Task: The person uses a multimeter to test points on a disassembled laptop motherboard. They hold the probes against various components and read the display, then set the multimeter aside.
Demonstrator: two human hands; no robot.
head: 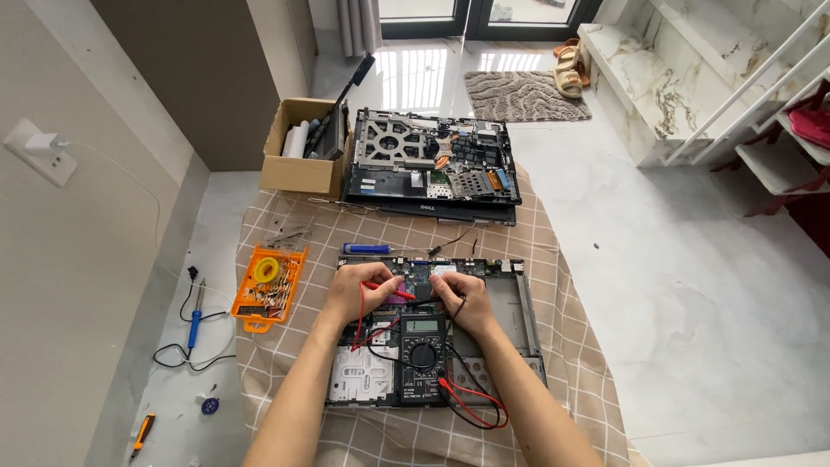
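Nearest us, the multimeter (422, 356) lay on the opened laptop chassis (520, 322). Our left hand (358, 291) pinched the red probe (388, 290), our right hand (463, 298) the black, tips on its motherboard (424, 272); beyond, another stripped laptop (430, 160) waited.

Up top sits a second opened laptop (430, 164), insides showing, beside a cardboard box (301, 147) stuffed with parts. An orange parts tray (268, 286) rests on the checked cloth (553, 285), a blue screwdriver (367, 248) nearby. Off the cloth: a soldering iron (196, 316), a wall charger (41, 143), sandals (569, 67) by a grey rug (521, 96)
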